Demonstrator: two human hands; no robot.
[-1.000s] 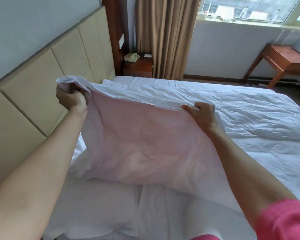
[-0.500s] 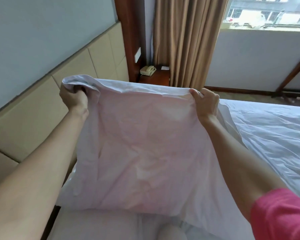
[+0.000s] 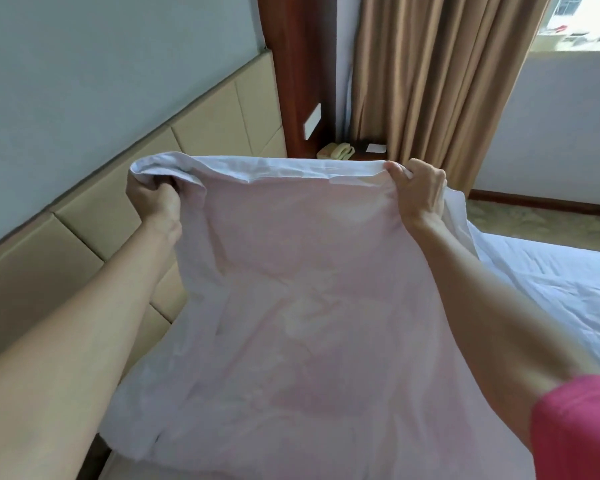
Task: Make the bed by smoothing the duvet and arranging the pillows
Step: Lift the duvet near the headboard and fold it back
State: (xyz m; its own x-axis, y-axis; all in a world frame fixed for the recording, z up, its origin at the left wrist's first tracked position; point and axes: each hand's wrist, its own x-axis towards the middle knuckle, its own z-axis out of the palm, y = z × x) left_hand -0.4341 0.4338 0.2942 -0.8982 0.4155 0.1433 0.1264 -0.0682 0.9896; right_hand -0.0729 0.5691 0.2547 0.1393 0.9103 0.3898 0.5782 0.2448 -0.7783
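The white duvet (image 3: pixel 309 306) is lifted in front of me, its top edge stretched level between my hands. My left hand (image 3: pixel 155 202) grips the bunched left corner of that edge. My right hand (image 3: pixel 418 190) grips the right end of the edge, fingers curled over the fabric. The raised sheet hangs down and hides the pillows and most of the bed. A flat part of the duvet (image 3: pixel 561 289) still lies on the mattress at the right.
A padded beige headboard (image 3: pixel 84 244) runs along the wall at left. Behind the duvet stands a wooden nightstand with a telephone (image 3: pixel 336 152) and a brown curtain (image 3: pixel 440 81). Patterned floor (image 3: pixel 541 220) shows past the bed's far side.
Both hands have raised the duvet's top edge higher and pulled it taut. The view has tilted up, so less of the bed and more of the wall and curtain show.
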